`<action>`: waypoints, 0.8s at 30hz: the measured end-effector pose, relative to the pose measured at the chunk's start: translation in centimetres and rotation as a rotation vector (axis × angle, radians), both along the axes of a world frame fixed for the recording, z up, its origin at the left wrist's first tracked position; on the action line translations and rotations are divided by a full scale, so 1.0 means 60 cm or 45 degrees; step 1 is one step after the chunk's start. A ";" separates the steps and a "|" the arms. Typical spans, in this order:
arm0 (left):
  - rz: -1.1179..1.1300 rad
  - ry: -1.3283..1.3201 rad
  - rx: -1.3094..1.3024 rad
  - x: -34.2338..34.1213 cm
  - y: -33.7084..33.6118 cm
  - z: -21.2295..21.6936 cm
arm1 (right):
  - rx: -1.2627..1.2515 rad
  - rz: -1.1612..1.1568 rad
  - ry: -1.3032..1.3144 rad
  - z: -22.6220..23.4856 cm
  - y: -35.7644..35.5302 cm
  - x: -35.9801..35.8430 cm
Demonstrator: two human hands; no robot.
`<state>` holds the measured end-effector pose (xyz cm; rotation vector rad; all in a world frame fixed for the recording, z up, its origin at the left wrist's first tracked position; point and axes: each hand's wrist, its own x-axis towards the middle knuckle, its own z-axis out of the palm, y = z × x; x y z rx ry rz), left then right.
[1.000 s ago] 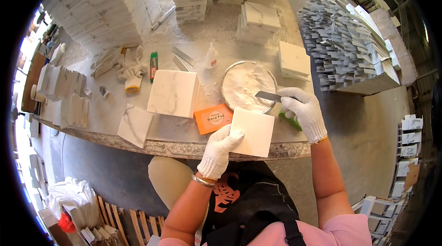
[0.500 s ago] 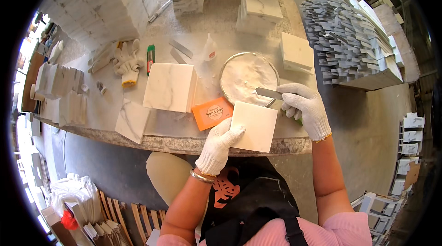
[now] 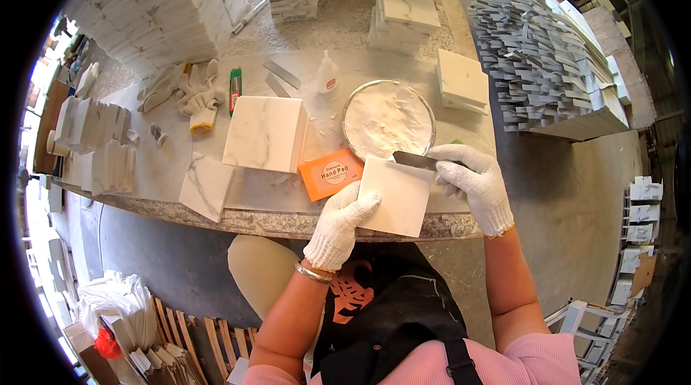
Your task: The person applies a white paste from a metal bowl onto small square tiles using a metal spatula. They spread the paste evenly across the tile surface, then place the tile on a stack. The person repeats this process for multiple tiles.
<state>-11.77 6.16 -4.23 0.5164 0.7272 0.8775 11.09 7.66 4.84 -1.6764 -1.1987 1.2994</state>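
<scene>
My left hand point(image 3: 337, 225), in a white knit glove, grips a square white marble tile point(image 3: 394, 201) by its left edge, thumb on the face. My right hand point(image 3: 481, 187), gloved too, is closed on a flat grey scraper blade point(image 3: 414, 161). The blade lies across the tile's far right corner; whether it touches is hard to tell. Just beyond is a round tub of white paste point(image 3: 389, 117). A small green piece point(image 3: 455, 143) shows behind my right fingers, mostly hidden. An orange hand pad box point(image 3: 331, 175) lies beside the tile.
Left of the box stands a tile stack point(image 3: 263, 133), with a loose tile point(image 3: 205, 187) by the table edge. Farther back are a green utility knife point(image 3: 235, 91), spare gloves point(image 3: 198, 100), loose blades point(image 3: 281, 74) and a squeeze bottle point(image 3: 327, 74). More tiles point(image 3: 462, 80) sit at right.
My right hand has drawn the blade from the paste tub toward me, onto the tile's far corner, and tilted it. My left hand and the tile have barely moved.
</scene>
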 end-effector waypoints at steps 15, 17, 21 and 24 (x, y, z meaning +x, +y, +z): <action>-0.014 0.005 0.003 -0.001 0.000 0.001 | 0.300 -0.070 -0.144 -0.003 -0.033 -0.006; -0.003 0.003 0.003 -0.001 -0.001 0.003 | 0.320 -0.054 -0.142 -0.006 -0.045 0.003; -0.006 0.006 0.024 -0.001 -0.002 -0.003 | 0.609 0.241 -0.594 -0.015 -0.053 0.006; -0.001 0.005 0.023 0.000 -0.002 -0.003 | 0.616 0.279 -0.638 -0.016 -0.058 0.002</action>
